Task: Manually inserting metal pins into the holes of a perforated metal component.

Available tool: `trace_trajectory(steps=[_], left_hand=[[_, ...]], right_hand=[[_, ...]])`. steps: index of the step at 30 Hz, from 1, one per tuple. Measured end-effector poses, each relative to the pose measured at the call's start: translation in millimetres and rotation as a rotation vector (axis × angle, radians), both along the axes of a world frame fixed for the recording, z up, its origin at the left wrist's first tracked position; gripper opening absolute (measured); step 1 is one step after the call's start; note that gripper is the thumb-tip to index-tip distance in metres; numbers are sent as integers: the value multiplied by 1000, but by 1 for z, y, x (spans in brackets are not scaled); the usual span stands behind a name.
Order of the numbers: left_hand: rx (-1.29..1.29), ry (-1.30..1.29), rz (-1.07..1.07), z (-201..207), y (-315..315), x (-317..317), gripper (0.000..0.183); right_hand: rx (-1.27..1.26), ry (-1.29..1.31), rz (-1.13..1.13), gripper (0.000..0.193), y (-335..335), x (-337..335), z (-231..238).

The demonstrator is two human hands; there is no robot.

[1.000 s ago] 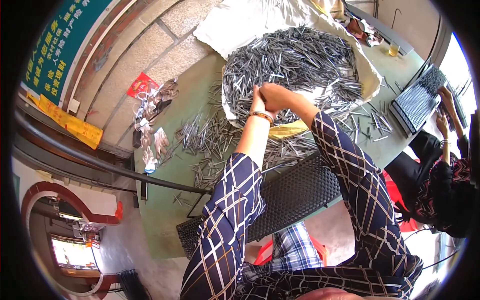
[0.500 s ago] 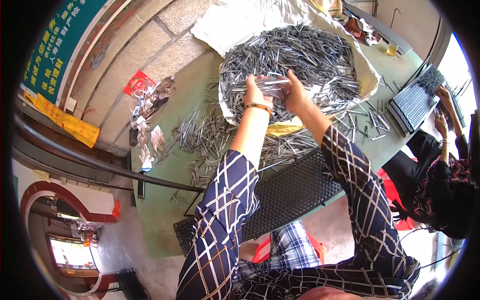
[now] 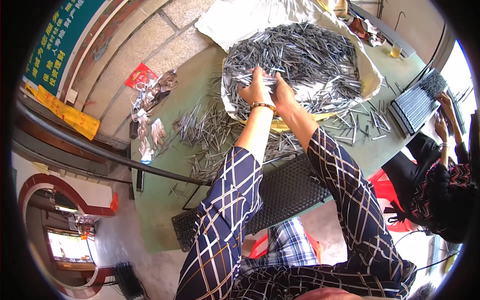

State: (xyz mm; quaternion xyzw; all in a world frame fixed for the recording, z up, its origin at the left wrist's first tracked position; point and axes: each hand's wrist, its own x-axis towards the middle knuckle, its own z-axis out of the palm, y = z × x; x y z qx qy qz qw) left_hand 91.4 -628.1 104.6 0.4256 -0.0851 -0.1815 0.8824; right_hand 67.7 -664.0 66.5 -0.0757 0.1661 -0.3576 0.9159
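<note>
A large heap of thin grey metal strips (image 3: 310, 50) fills an opened white sack (image 3: 371, 89) on the green table. At the heap's near left part, my left hand (image 3: 258, 91) and my right hand (image 3: 285, 94) are side by side, almost touching. Between them is a small bunch of metal strips (image 3: 243, 79), whose ends stick out to the left of my left hand. My left fingers curl round the bunch. The right fingers are bent against it and partly hidden behind the left hand.
A black perforated rack (image 3: 292, 190) lies along the near table edge beneath my forearms. Loose strips (image 3: 212, 130) litter the green table (image 3: 152, 220). Gloves (image 3: 158, 131) lie at left. A co-worker's hands (image 3: 442, 112) are at another rack (image 3: 416, 102) on the right.
My hands have come closer together. The right hand has moved left towards the left hand, and the strips, earlier spanning the gap between them, are now bunched mostly at the left hand.
</note>
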Motion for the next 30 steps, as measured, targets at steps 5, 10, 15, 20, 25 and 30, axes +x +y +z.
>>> trace_trajectory(steps=[5, 10, 15, 20, 25, 30], left_hand=[[117, -235, -40, -1, 8, -11, 16], [250, -435, 56, -9, 10, -6, 18], [100, 9, 16, -6, -3, 14, 28], [-75, 362, -115, 1, -1, 51, 26], [-82, 439, -293, 11, 11, 45, 12], [24, -63, -257, 29, 36, 10, 14]], right_hand=[[-12, -42, -1, 49, 2, -9, -2], [58, 57, -8, 35, -5, 9, -18], [116, -116, 104, 42, -12, -1, -13], [126, 270, 66, 47, -28, -8, -28], [-1133, 1412, 35, 74, -51, -29, -47], [19, 228, 112, 59, 19, -42, 32]])
